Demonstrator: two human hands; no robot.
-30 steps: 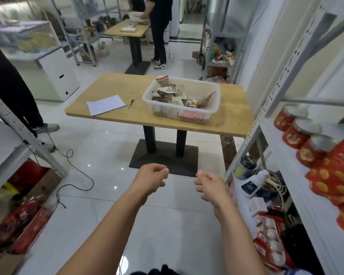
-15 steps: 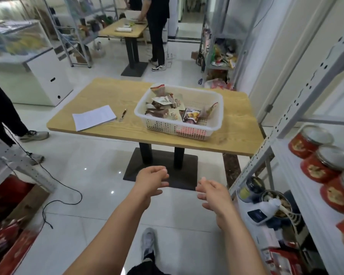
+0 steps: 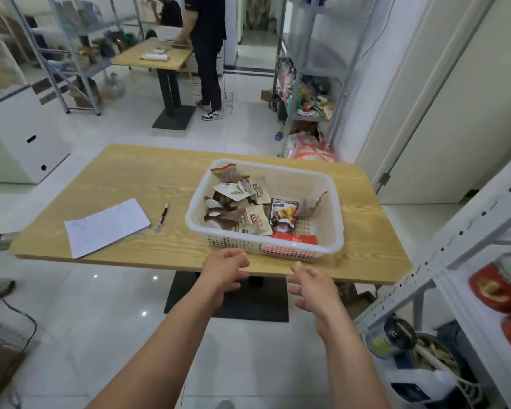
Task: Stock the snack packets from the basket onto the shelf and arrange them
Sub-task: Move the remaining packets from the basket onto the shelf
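Observation:
A white perforated plastic basket (image 3: 331, 199) stands on a wooden table (image 3: 148, 178), holding several snack packets (image 3: 242, 214) in brown, beige and red wrappers. My left hand (image 3: 223, 270) and my right hand (image 3: 311, 286) are stretched forward just below the table's near edge, a short way in front of the basket. Both hands are empty, fingers loosely curled. The white metal shelf (image 3: 484, 293) runs along my right side and carries red lidded jars (image 3: 497, 283).
A sheet of paper (image 3: 106, 224) and a pen (image 3: 162, 216) lie on the table left of the basket. Jars and a bowl sit on the shelf's lower level (image 3: 410, 349). A person (image 3: 207, 54) stands at a far table. A cable (image 3: 21, 320) trails on the floor at left.
The view has closed in on the table, and the basket now looks much larger and nearer. Both empty hands have stayed outstretched and now reach the table's near edge.

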